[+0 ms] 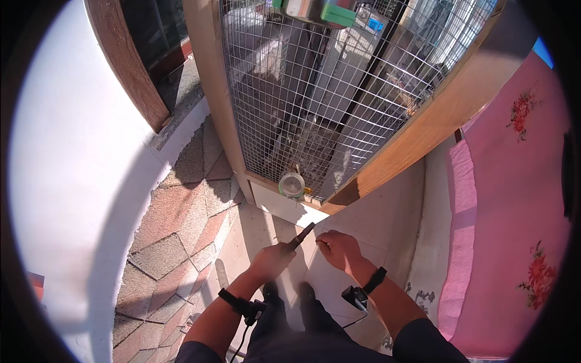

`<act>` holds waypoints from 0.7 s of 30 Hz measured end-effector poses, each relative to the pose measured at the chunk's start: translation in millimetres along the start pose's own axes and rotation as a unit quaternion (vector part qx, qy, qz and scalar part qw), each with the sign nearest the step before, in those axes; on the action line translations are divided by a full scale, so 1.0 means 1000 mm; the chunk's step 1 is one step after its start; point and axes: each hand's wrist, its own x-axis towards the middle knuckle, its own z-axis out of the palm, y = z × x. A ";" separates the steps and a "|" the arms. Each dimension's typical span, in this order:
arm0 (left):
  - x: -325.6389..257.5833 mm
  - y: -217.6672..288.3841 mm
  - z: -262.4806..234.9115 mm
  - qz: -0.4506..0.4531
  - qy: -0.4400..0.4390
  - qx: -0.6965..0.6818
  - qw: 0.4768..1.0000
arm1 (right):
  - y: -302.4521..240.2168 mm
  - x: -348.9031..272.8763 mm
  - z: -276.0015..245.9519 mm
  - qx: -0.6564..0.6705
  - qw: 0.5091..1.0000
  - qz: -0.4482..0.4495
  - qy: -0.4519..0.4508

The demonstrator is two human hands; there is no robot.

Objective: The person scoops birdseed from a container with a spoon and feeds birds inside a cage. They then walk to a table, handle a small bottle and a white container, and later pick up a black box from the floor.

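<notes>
Seen from the head camera, the left hand (pixel 271 261) is closed around the handle of a dark tool (pixel 301 235), whose long axis runs up and to the right from the fist, tip pointing at the base of the wire cage (pixel 315 103). The right hand (pixel 339 249) hangs just beside the tip, curled into a loose fist; whether it holds anything cannot be told. Beyond both hands, a small round dish (pixel 292 184) sits at the cage's wooden frame (pixel 417 142), nearer the left hand's tool.

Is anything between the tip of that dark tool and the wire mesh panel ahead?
Nothing visible. The dark tool, held in the left hand, points over bare floor toward the mesh panel; the right hand sits beside it.
</notes>
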 end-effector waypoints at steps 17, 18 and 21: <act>-0.232 -0.195 0.069 -0.039 0.015 0.199 0.979 | 0.046 -0.111 0.078 -0.042 0.963 0.001 -0.267; -0.239 -0.205 0.073 -0.072 0.033 0.146 0.986 | 0.041 -0.115 0.075 -0.040 0.971 -0.008 -0.237; -0.243 -0.225 0.076 -0.079 0.040 0.215 0.973 | 0.033 -0.115 0.058 -0.038 0.982 -0.007 -0.185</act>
